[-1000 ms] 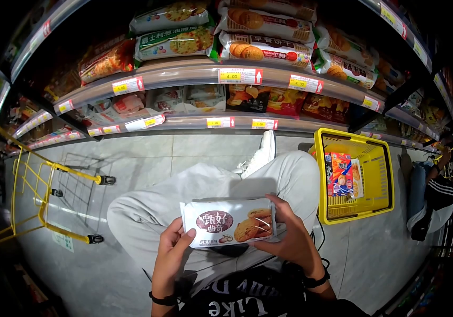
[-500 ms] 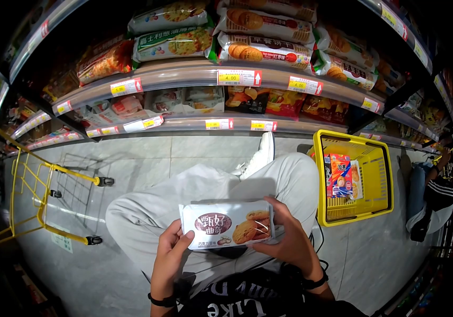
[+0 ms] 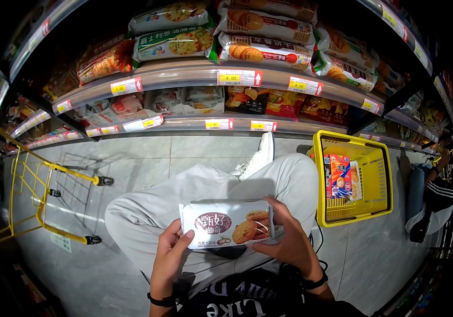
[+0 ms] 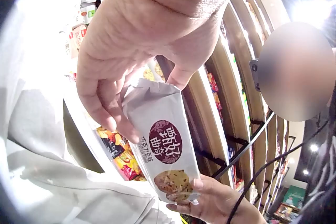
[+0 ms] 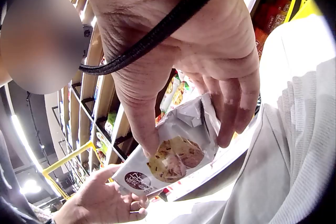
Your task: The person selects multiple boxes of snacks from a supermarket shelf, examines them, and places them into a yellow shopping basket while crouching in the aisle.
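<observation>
A white packet of cookies (image 3: 229, 224), printed with a brown oval and cookie pictures, is held level over the person's lap in the head view. The left hand (image 3: 173, 245) grips its left end, thumb on the printed face. At the other end the right hand (image 3: 287, 232) holds it between thumb and fingers. In the left wrist view the left hand (image 4: 142, 50) pinches the crimped end of the packet (image 4: 163, 150). The right wrist view has the right hand (image 5: 184, 77) around the end with the cookie picture (image 5: 176, 161).
A yellow shopping basket (image 3: 377, 211) with a red and blue box (image 3: 338, 177) in it stands right of the knee. A yellow-framed cart (image 3: 41, 211) is on the left. Ahead, shelves (image 3: 184, 74) carry biscuit packs (image 3: 176, 43). Another person (image 3: 432, 195) is at far right.
Both hands keep hold of the cookie packet, which stays almost in place. The view has shifted only slightly.
</observation>
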Motion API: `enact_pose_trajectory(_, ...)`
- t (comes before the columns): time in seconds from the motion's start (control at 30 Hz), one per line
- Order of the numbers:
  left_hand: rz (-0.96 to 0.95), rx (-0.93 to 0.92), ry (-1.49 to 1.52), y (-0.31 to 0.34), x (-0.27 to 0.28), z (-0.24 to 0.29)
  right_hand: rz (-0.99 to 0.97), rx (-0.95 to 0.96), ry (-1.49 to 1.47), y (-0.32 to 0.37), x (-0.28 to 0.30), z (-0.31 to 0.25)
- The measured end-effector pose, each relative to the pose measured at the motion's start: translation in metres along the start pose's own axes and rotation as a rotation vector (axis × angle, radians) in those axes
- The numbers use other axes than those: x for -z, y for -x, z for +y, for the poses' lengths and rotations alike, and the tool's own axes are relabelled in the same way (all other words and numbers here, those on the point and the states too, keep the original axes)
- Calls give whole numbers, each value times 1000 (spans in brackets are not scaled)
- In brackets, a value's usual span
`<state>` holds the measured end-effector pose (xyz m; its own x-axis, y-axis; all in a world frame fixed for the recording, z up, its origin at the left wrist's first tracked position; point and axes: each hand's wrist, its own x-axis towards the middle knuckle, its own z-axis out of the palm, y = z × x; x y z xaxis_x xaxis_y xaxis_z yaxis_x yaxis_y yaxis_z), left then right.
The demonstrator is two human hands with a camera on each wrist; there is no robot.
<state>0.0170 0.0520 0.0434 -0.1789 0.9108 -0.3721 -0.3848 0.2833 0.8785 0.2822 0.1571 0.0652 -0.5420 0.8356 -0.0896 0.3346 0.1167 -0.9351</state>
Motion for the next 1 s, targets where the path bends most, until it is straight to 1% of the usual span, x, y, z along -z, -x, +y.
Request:
enact_pose_trajectory(0.37,-13,12,12,0,0,2,-14,-31,-30,-2,0,-5)
enact_pose_trajectory(0.67,15,2,4,0,-1,2,-10,-32,-3,-2,-1,-5)
enact_pose_trajectory(0.83,-25,25,39,0,2,1,5,-8,-29,-4,-2,-7)
enact_pose_trajectory(1.0,-20,17,40,0,0,3,-1,-25,-50,-4,-2,-7)
